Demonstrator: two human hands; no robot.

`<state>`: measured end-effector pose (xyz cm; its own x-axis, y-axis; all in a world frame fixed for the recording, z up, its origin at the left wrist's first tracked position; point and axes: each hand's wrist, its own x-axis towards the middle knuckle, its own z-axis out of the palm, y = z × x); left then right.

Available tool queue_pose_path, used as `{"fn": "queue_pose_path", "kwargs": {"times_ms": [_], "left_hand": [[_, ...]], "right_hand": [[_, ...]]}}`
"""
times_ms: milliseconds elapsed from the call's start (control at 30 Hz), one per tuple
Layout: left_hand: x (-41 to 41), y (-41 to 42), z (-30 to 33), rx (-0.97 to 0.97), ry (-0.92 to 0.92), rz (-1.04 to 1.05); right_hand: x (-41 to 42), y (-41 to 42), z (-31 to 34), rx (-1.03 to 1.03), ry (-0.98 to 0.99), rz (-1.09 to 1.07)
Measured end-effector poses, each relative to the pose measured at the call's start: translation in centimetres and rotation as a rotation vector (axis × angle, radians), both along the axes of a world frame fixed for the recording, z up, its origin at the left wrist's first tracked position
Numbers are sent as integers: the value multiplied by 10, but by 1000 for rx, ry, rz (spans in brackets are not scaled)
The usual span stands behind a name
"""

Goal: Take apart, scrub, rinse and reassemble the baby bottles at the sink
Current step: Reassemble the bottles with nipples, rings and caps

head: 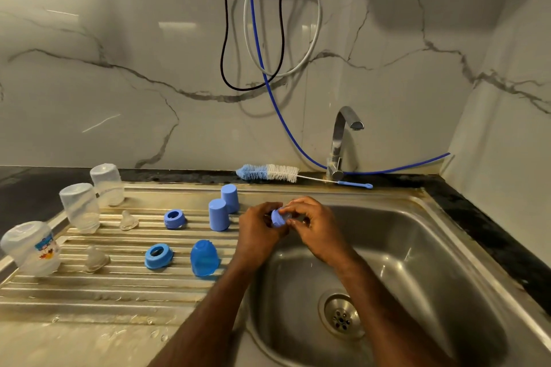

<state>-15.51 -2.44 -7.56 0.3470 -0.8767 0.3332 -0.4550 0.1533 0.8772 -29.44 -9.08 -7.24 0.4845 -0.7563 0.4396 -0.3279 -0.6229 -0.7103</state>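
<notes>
Over the left edge of the sink basin, my left hand grips a blue bottle collar. My right hand pinches a clear teat at that collar. On the ribbed drainboard stand three clear bottle bodies upside down. Two clear teats, two blue collars and three blue caps sit there too.
A blue and white bottle brush lies on the dark counter behind the sink. The steel tap stands at the back; no water runs. A drain sits in the basin floor. Cables hang down the marble wall.
</notes>
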Motion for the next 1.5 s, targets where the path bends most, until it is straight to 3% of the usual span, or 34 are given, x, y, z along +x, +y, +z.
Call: {"fn": "queue_pose_path", "kwargs": {"times_ms": [133,400,733,867,1033,1133,1233,1400,1500], "left_hand": [[0,2,-3,4,78,-70],[-9,9,5,-52,776,-325],[-5,6,-2,30,706,-340],[-12,5,2,20,922,-329],[-18,3,9,28,1070,-389],[-17,4,8,54,1101,-384],[-15,1,4,81,1137,-355],[-14,-3,0,100,1054,-293],[-16,-5,-3,84,1024,-263]], "right_hand": [[-5,2,5,83,-164,-83],[-4,3,13,210,-294,15],[-12,1,15,273,-231,23],[-14,-2,17,198,-270,4],[-20,-1,15,421,-497,35],[-22,1,13,490,-531,56],[-19,2,17,380,-417,48],[-15,10,22,-105,3,-19],[-15,11,21,-241,105,-28]]}}
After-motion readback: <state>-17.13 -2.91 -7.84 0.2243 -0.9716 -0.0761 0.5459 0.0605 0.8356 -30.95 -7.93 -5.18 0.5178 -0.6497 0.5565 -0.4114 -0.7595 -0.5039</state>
